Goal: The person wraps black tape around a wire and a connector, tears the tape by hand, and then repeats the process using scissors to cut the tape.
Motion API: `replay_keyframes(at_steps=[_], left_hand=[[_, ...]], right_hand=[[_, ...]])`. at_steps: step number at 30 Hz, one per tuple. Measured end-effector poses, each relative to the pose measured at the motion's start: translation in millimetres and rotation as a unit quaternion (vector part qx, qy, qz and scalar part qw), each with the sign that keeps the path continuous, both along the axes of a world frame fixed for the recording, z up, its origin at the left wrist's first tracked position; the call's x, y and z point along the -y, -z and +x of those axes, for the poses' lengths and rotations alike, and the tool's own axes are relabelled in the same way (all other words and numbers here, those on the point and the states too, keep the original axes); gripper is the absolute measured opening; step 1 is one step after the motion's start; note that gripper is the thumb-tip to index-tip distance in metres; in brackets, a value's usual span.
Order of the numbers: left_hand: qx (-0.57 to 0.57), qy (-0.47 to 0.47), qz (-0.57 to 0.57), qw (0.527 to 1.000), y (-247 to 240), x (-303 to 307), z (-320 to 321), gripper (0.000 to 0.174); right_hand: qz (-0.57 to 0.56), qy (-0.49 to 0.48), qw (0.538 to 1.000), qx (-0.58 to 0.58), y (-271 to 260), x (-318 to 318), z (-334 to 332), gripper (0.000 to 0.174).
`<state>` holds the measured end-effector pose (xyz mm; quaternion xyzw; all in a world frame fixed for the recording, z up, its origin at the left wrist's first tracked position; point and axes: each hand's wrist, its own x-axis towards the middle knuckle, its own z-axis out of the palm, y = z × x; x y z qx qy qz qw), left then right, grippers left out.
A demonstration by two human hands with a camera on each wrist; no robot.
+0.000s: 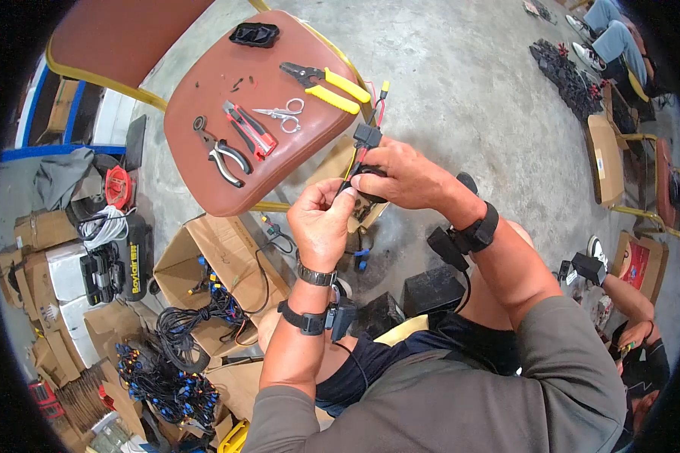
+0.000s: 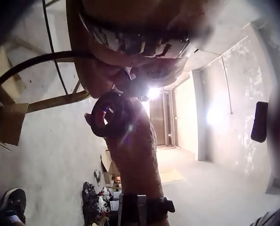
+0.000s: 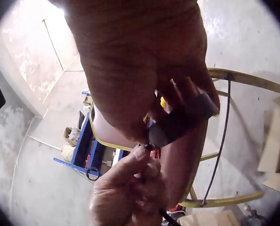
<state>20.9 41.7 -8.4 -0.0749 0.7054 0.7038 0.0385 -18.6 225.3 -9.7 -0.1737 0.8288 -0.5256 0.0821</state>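
Over the floor just in front of the chair seat, both hands meet at a wire bundle. My left hand [image 1: 319,226] pinches the lower end of the red, yellow and black wires [image 1: 351,160] between thumb and fingers. A square black plastic block [image 1: 367,136] sits on the wires above the fingertips, and a yellow connector [image 1: 385,86] ends a lead beyond it. My right hand [image 1: 409,175] grips a roll of black tape [image 3: 177,123]; its ring shape shows in the left wrist view. The thumbs nearly meet at the wires, and fingers partly hide that spot.
On the brown chair seat [image 1: 204,189] lie yellow wire strippers [image 1: 332,90], scissors [image 1: 285,115], a red cutter knife [image 1: 253,134], pliers [image 1: 223,155] and a black tray [image 1: 254,35]. A cardboard box [image 1: 227,249] with cables stands below left. Other people sit at the right.
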Motion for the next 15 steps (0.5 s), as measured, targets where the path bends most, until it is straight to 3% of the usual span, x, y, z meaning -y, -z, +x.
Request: replay_keyframes(at_steps=[5, 8, 11, 12, 15], left_hand=[[-0.013, 0.003, -0.002, 1.0, 0, -1, -1, 0.014], [-0.012, 0.009, -0.084, 0.996, -1, 2, -3, 0.012], [-0.034, 0.028, -0.144, 0.989, 1, 7, -3, 0.011], [-0.032, 0.039, -0.166, 0.985, 2, 9, -2, 0.011], [-0.034, 0.074, -0.211, 0.974, 6, 11, -2, 0.01]], right_hand=[[-0.047, -0.028, 0.997, 0.061, 3, -2, 1, 0.031], [0.055, -0.082, 0.994, 0.049, -8, -10, 0, 0.032], [0.085, -0.144, 0.981, 0.095, -18, -28, -5, 0.033], [0.076, -0.135, 0.985, 0.077, -20, -31, -7, 0.029], [-0.068, -0.086, 0.968, 0.228, -36, -41, -14, 0.024]])
